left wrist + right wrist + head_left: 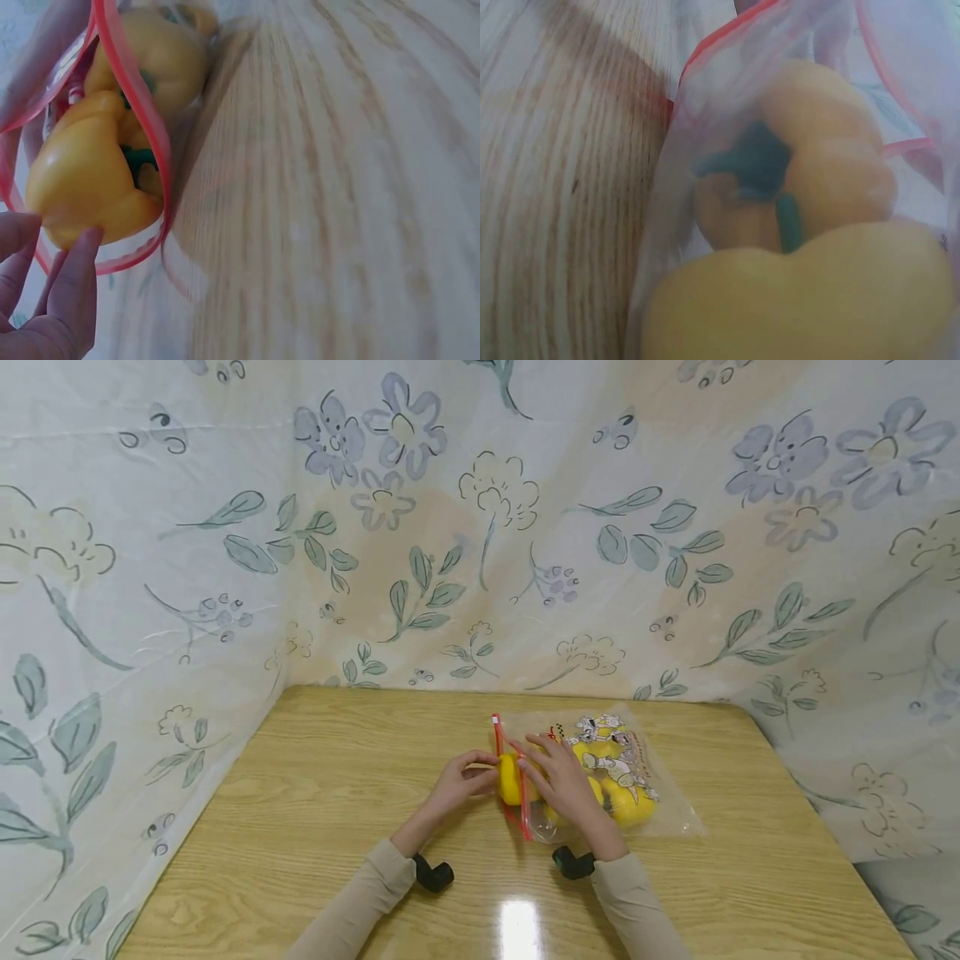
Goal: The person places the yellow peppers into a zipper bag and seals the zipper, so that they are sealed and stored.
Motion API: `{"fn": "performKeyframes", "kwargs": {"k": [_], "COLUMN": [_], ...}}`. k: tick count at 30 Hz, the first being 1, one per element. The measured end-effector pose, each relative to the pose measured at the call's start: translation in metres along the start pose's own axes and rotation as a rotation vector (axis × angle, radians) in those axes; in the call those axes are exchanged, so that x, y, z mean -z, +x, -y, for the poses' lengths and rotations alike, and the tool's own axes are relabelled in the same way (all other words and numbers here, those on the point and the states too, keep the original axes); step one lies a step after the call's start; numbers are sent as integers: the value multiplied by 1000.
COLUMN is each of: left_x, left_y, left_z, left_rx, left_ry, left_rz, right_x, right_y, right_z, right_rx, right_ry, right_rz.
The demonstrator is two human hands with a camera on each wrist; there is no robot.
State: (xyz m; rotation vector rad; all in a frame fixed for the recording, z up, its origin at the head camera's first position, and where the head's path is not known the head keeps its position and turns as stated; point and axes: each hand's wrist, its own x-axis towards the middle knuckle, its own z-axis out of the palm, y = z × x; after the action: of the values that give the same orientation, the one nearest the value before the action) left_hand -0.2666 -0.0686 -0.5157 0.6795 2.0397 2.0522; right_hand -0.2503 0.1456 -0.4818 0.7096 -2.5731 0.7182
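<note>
A clear zip bag point(667, 814) with a red zip edge point(525, 818) and printed cartoon figures lies on the table, its mouth facing left. A yellow bell pepper point(510, 781) with a green stem sits in the parted mouth, partly inside. My left hand point(456, 783) holds its outer end; the left wrist view shows fingertips point(90, 238) against the pepper point(94, 172). From above, my right hand point(566, 781) grips the bag near its red edge, the thumb at the mouth. More yellow peppers point(628, 802) lie deeper inside, partly hidden by the print and this hand.
The wooden table point(322, 777) ends at a flowered cloth point(420, 610) behind and at both sides. Black wrist devices point(433, 874) are on both forearms. Light glares off the table's front point(519, 927).
</note>
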Motion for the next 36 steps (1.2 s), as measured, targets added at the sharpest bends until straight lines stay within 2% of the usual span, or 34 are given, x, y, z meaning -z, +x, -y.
{"fn": "performKeyframes", "kwargs": {"k": [3, 9, 12, 15, 22, 26, 32, 36], "left_x": [0, 0, 1, 1, -2, -1, -1, -2], "left_y": [-1, -1, -1, 0, -7, -8, -7, -7], "left_z": [0, -4, -5, -4, -31, -32, -33, -35], "left_rx": [-20, 75, 86, 85, 70, 37, 41, 37], "left_ry": [11, -4, -16, -21, -14, 12, 54, 36], "left_rz": [4, -5, 2, 7, 47, 73, 99, 119], "right_x": [-1, 0, 0, 0, 0, 1, 2, 2], "right_y": [0, 0, 0, 0, 1, 1, 1, 2], "right_z": [0, -1, -2, -2, -2, -1, 1, 1], "right_rx": [0, -6, -7, 0, 6, 15, 13, 15], "right_ry": [3, 1, 9, 8, 8, 9, -3, -2], "right_rz": [2, 8, 8, 5, 2, 0, 3, 5]}}
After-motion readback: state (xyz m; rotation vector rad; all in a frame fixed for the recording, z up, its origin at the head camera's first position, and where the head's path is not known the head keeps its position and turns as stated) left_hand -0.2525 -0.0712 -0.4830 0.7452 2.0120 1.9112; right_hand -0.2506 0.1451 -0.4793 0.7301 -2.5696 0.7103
